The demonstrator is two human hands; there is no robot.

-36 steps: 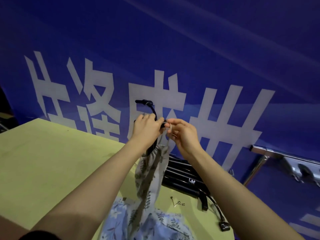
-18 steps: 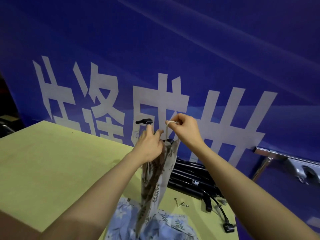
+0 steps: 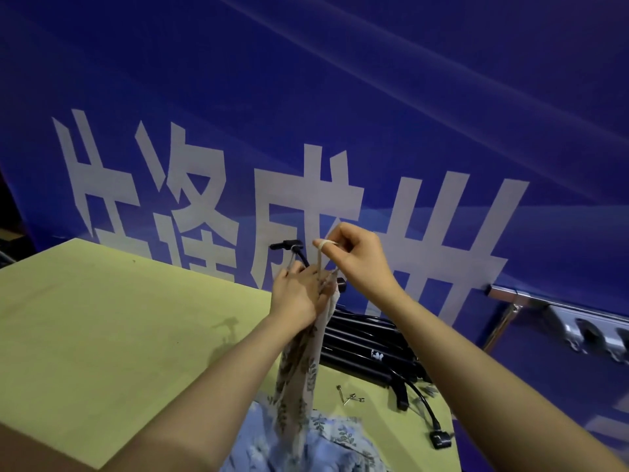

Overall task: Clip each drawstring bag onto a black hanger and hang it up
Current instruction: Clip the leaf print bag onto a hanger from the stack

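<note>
Beige bag point(image 3: 299, 369) hangs below left hand's point(image 3: 299, 294) grip; right hand point(image 3: 357, 260) pinches its drawstring point(image 3: 321, 257).

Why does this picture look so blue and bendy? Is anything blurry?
Head view: dim bluish light off the blue banner; wide-angle lens bows the yellow table edge; hands' soft shadow falls on it; floral drawstring bag and forearms near the frame's bottom look soft.

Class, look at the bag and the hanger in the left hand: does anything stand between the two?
Nothing visible does. The left hand grips the bag and hanger together; the right hand pulls the drawstring upward.
</note>
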